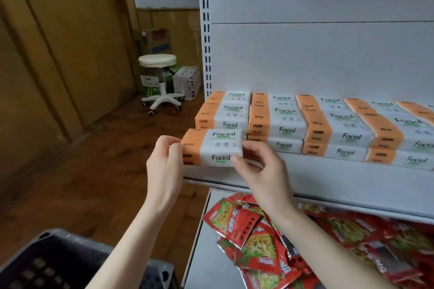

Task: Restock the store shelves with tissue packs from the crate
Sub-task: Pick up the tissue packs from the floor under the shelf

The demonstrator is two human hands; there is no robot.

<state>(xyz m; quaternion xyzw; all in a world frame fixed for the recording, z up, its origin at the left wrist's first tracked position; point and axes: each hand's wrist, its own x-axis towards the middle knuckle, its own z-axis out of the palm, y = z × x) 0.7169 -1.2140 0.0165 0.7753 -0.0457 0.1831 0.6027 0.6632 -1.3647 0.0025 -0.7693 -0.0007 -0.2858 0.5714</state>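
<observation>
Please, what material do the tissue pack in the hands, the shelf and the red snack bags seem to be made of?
Tissue pack: probably thin plastic film, glossy, printed white and orange; it shows soft sheen and rounded edges.
Shelf: likely painted metal, matte white; its upright has punched slots.
Red snack bags: apparently foil-like plastic, shiny, with crinkles and bright reflections.

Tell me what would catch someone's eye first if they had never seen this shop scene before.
Probably the orange and white tissue pack held between the left hand and right hand at the left front edge of the white shelf. Behind it, rows of matching stacked packs fill that shelf. Below, a loose heap of red snack packets covers the lower shelf.
</observation>
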